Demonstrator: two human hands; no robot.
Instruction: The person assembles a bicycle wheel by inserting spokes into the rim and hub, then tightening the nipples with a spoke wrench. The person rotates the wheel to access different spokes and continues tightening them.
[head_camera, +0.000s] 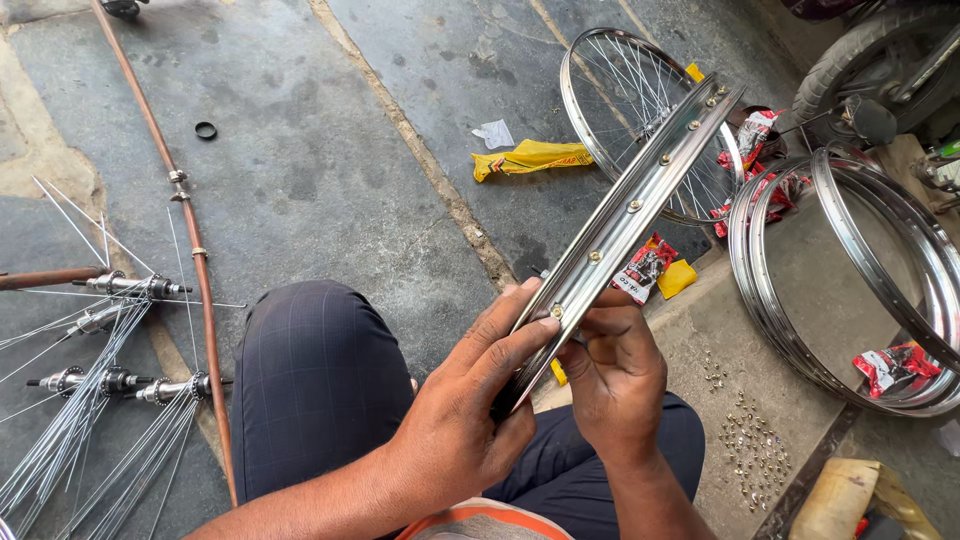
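Note:
A shiny steel wheel rim (640, 200) runs diagonally from my lap up to the right, with brass nipples set along its inner channel. My left hand (470, 410) grips its near end from the left, thumb pressed on the channel. At the same spot my right hand (612, 370) has its fingertips pinched on a small nipple beside the rim. Both hands rest above my knees in dark trousers.
Hubs with loose spokes (110, 380) lie at the left beside a copper-coloured pipe (190, 230). A built spoked wheel (640, 110) lies beyond the rim. Stacked bare rims (850, 270) stand at the right, with scattered nipples (755, 450) and red packets (890, 365) on the floor.

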